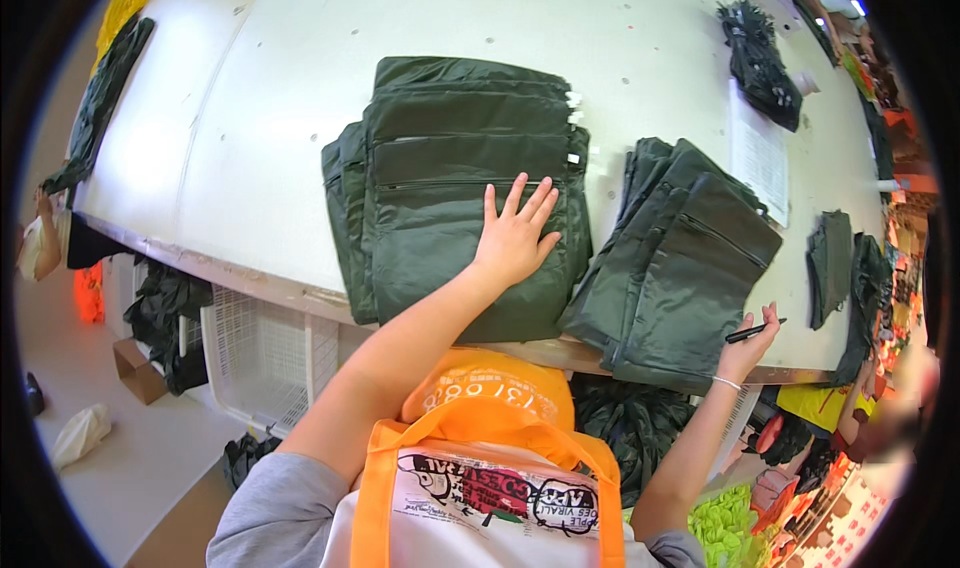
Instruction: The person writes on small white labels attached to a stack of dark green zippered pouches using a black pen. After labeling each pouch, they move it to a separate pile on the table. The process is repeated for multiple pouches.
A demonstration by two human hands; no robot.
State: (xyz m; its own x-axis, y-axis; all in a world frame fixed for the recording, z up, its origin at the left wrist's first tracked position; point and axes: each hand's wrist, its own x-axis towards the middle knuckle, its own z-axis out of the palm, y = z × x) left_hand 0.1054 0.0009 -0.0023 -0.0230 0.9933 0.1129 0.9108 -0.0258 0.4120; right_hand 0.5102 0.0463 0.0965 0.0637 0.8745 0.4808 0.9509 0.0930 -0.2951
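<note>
My left hand (514,238) lies flat with fingers spread on a tall stack of dark green fabric panels (430,238). A zipper (430,183) runs across the top panel just by my fingertips, and small white tags (573,118) stick out along the stack's right edge. My right hand (752,346) is closed around a black pen (755,330), held beside the table's front edge. Between the two hands rests a second, fanned pile of dark green zippered panels (680,258), slanted and reaching over the front edge.
A white table (270,118) spans the view. On its right lie a dark bundle (760,63), a printed sheet (760,158) and small dark green pieces (829,268). A white crate (260,348) stands below at left. Another person's arm (45,233) shows at far left.
</note>
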